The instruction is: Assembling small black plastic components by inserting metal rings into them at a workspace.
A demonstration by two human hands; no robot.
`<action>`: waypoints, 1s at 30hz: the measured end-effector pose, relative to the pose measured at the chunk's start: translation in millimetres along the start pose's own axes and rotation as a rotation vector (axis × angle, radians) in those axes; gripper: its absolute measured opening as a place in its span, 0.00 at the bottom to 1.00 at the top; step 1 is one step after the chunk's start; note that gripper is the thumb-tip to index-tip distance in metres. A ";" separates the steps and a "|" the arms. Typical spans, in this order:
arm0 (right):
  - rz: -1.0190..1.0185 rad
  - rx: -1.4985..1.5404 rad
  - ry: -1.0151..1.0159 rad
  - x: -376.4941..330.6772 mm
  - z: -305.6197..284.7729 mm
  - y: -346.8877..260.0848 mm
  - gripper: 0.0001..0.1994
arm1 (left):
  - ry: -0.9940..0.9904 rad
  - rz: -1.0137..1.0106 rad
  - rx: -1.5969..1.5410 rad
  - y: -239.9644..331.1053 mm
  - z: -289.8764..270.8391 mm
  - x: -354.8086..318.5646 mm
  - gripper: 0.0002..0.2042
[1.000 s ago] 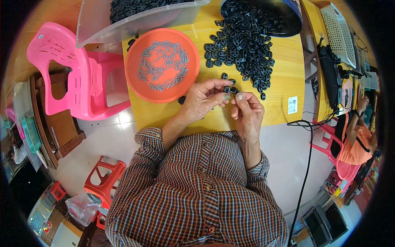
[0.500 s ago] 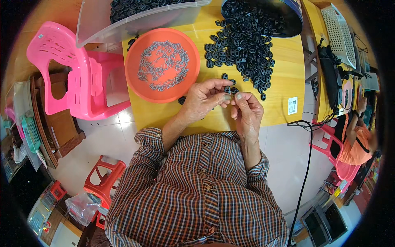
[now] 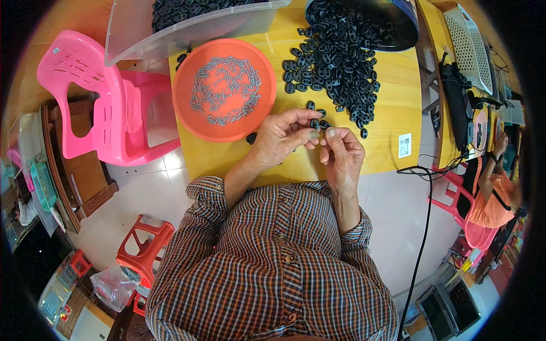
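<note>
My left hand is closed in a pinch on a small black oval plastic piece with two holes. Close beside it, my right hand is also pinched, its thumb and forefinger tips meeting; whatever sits between them is too small to make out. A few more black pieces lie on the yellow table just beyond my fingertips. Farther off spreads a large pile of the same black pieces, spilling from a dark round container. Left of my hands is an orange-red plate holding many small grey metal pins.
A clear plastic bin of black pieces stands at the far left. A pink chair is left of the yellow table, a red stool behind it. A black cable hangs at the right. Another person sits farther right.
</note>
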State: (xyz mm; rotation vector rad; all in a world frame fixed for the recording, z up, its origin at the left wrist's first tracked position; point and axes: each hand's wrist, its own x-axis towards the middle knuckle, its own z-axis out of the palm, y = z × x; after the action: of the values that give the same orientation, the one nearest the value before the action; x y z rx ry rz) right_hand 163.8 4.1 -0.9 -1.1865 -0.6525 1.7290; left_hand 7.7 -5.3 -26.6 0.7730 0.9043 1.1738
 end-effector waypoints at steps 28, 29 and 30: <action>-0.055 -0.220 0.044 -3.2 5.8 -0.3 0.06 | 0.004 0.058 0.126 -2.7 1.6 -0.1 0.15; -0.044 -0.207 0.046 -3.6 6.6 -1.3 0.06 | 0.003 0.058 0.126 -2.9 1.4 -0.2 0.15; -0.032 -0.195 0.048 -3.9 7.1 -1.8 0.06 | -0.003 0.050 0.108 -3.2 1.2 -0.4 0.15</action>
State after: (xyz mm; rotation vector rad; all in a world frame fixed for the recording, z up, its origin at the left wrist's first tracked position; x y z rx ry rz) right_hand 158.5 1.9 5.1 -1.3395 -0.8209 1.6337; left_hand 10.0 -6.5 -28.8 0.8887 0.9569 1.1745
